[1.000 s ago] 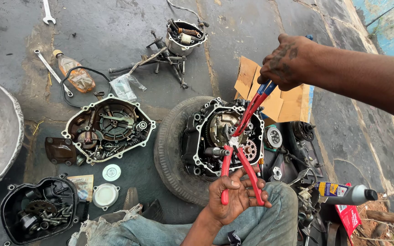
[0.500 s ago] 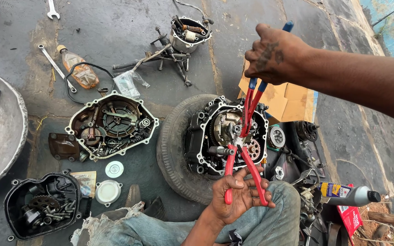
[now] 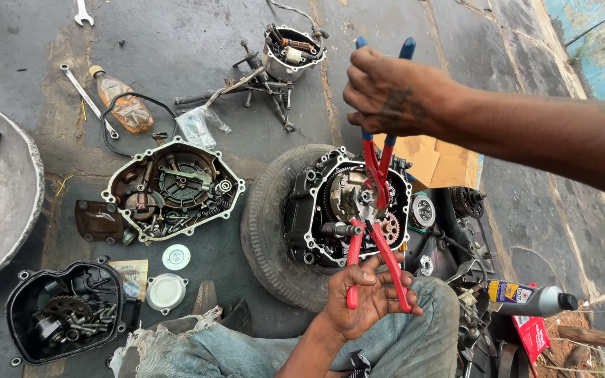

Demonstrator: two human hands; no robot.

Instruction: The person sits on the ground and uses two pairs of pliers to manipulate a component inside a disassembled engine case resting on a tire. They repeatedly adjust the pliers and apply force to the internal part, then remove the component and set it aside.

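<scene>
the person sits on the ground with an open engine case [image 3: 348,206] resting on a worn tyre [image 3: 267,238] just in front of the knees. the left hand [image 3: 365,297] is curled round the handles of red-handled pliers [image 3: 372,262], fingers wrapped over both grips, squeezing them partway together; the nose of the tool sits in the middle of the engine, by the small gears. the right hand [image 3: 390,94] reaches in from the right and is closed tight on a second pair of pliers with red and blue handles [image 3: 378,150], whose jaws point down into the same spot. to the left lie a clutch cover [image 3: 173,189], a black side cover [image 3: 64,311] full of bolts and a wrench [image 3: 89,101]. an oil bottle [image 3: 526,297] lies at the right.
</scene>
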